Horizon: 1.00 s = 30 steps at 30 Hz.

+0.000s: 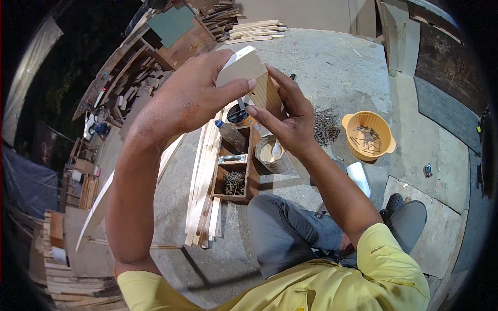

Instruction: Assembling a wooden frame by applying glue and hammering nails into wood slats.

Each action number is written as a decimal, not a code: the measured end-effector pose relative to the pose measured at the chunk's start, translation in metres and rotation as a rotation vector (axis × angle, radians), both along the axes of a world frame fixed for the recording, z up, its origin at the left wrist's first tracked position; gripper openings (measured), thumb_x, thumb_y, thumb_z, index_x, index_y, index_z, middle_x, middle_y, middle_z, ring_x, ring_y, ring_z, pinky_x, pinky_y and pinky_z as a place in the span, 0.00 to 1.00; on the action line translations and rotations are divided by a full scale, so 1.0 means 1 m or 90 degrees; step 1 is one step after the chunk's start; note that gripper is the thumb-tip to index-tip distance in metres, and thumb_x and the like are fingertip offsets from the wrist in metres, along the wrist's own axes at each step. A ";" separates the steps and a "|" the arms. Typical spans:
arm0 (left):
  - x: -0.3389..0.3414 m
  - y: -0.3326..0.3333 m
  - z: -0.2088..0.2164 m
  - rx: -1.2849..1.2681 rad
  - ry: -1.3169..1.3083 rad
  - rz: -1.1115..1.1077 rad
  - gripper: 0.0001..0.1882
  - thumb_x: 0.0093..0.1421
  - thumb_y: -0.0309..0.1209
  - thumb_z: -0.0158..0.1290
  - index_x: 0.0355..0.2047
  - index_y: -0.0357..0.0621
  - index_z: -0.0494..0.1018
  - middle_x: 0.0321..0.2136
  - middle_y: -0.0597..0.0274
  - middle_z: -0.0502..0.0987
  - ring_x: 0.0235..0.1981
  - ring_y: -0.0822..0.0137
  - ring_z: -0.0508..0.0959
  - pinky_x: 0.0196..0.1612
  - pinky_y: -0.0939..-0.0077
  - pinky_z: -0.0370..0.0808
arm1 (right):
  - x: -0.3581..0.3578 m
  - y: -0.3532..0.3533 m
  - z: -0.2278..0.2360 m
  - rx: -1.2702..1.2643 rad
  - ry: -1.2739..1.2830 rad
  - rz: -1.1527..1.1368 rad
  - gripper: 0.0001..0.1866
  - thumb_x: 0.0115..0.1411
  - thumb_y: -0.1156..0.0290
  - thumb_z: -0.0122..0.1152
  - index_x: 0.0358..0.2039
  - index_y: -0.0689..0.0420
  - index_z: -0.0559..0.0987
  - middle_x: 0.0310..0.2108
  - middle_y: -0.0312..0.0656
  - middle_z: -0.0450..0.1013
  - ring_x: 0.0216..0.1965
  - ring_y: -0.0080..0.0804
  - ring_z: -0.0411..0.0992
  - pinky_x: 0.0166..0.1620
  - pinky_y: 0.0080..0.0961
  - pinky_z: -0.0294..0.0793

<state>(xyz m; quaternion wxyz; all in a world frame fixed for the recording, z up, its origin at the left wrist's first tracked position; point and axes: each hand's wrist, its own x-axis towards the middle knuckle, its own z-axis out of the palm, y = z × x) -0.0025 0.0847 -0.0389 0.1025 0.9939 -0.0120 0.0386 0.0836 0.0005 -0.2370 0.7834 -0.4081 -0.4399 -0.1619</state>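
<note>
Both my hands are raised over a concrete floor, holding a small wooden piece (255, 78) made of a pale flat board on top and a grained panel below. My left hand (194, 90) grips the pale board from the left, thumb pressed along its lower edge. On the right, my right hand (288, 116) touches the grained panel with fingertips and thumb. Below my hands sits a wooden tool tray (249, 173) with nails, a bottle and a tin in it.
Long pale wood strips (205, 181) lie left of the tray. A yellow bowl of nails (369, 136) and a loose pile of nails (326, 124) sit to the right. A small pot (271, 154) stands beside the tray. Stacked timber fills the left edge. My grey-trousered knees are below.
</note>
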 end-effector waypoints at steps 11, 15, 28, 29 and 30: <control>0.000 0.000 -0.005 0.039 -0.034 0.005 0.24 0.62 0.43 0.54 0.44 0.29 0.75 0.33 0.42 0.80 0.35 0.49 0.81 0.44 0.58 0.76 | -0.004 -0.004 0.003 0.020 0.041 0.033 0.37 0.56 0.71 0.72 0.65 0.54 0.66 0.52 0.48 0.73 0.52 0.35 0.75 0.53 0.30 0.76; 0.000 0.004 -0.006 0.036 -0.045 -0.012 0.25 0.60 0.43 0.54 0.44 0.30 0.76 0.33 0.41 0.80 0.35 0.47 0.82 0.43 0.58 0.76 | -0.004 -0.016 0.019 0.011 0.145 0.117 0.31 0.63 0.70 0.66 0.65 0.57 0.66 0.47 0.44 0.74 0.47 0.30 0.75 0.50 0.26 0.75; -0.001 0.003 -0.007 0.038 -0.056 -0.009 0.25 0.60 0.43 0.54 0.46 0.30 0.76 0.35 0.39 0.81 0.37 0.48 0.83 0.46 0.59 0.77 | 0.005 -0.023 0.039 -0.058 0.139 0.150 0.18 0.71 0.61 0.54 0.51 0.62 0.78 0.42 0.39 0.78 0.44 0.21 0.73 0.50 0.23 0.71; -0.001 0.004 -0.008 0.033 -0.057 -0.010 0.25 0.60 0.43 0.54 0.46 0.30 0.76 0.36 0.39 0.81 0.38 0.48 0.83 0.46 0.59 0.77 | 0.005 -0.023 0.039 -0.064 0.132 0.144 0.18 0.71 0.61 0.54 0.51 0.62 0.77 0.43 0.40 0.78 0.44 0.21 0.73 0.50 0.23 0.71; 0.000 0.005 -0.008 0.028 -0.057 -0.011 0.25 0.60 0.43 0.54 0.46 0.30 0.76 0.36 0.39 0.81 0.38 0.48 0.83 0.47 0.59 0.77 | 0.005 -0.024 0.040 -0.073 0.135 0.139 0.18 0.71 0.61 0.54 0.51 0.62 0.77 0.43 0.40 0.78 0.44 0.21 0.73 0.50 0.23 0.71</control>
